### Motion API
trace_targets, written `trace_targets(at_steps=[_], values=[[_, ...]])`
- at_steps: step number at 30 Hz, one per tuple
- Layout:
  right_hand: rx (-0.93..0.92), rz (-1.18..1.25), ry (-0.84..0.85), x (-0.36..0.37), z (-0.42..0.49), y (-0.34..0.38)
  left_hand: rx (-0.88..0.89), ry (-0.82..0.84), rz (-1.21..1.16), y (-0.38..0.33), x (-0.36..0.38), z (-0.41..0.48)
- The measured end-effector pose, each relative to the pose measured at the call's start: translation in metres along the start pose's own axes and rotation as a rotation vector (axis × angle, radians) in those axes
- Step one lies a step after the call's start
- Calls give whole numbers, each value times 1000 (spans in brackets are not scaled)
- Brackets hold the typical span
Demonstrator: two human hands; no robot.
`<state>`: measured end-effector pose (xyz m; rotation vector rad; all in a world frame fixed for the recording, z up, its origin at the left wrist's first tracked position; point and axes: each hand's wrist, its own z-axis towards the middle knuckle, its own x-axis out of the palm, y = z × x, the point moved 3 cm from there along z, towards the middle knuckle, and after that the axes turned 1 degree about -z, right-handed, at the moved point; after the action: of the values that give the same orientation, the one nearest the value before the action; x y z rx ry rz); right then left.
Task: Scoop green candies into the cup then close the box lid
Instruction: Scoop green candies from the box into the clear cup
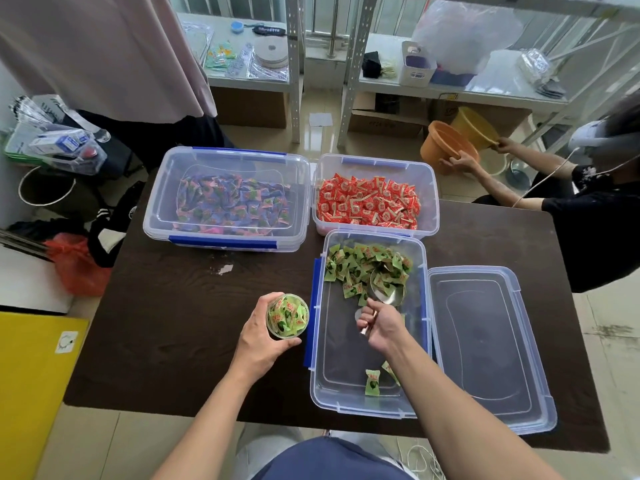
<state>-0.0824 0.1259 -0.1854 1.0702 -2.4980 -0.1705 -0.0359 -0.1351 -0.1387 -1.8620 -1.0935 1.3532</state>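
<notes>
The left hand (258,341) is wrapping around a clear cup (287,317) that is standing on the dark worktop (166,306), just left of the open box (370,400), while the right hand (382,327) is clenching the handle of a metal scoop (391,292) inside that box. The cup is showing green candies (363,268) up to about its rim. The scoop's bowl is lying against the near edge of the heap of green candies, which is sitting in the far end of the box, and a few wrappers are resting in the bowl. Two loose green candies are lying near the front wall of the box, beside the right forearm, and the middle of the box floor is showing bare plastic. The box lid (485,344) is lying flat on the worktop just to the right of the box, its far edge overhanging the worktop's corner. Behind, a box of red candies (370,202) is standing open, touching the far end of the green one, and a larger box of purple and pink candies (228,202) is standing to its left. At the far right another person is reaching toward an orange basin (446,143) on the floor.
</notes>
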Motion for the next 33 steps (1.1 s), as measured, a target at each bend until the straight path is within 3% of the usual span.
trace_targets(at_steps=[12, 20, 25, 28, 33], values=[[-168, -473, -114, -39, -36, 3, -14, -30, 51, -9, 4, -3], [-366, -1058, -135, -43, -89, 18, -16, -91, 73, -13, 9, -7], [-447, -1428, 3, -29, -120, 26, 11, -113, 54, -18, 11, -7], [-595, -1760, 86, -8, -141, 27, 40, -114, 31, -18, 12, -8], [-673, -2068, 70, 29, -156, 17, 49, -121, 9, -21, 14, -8]])
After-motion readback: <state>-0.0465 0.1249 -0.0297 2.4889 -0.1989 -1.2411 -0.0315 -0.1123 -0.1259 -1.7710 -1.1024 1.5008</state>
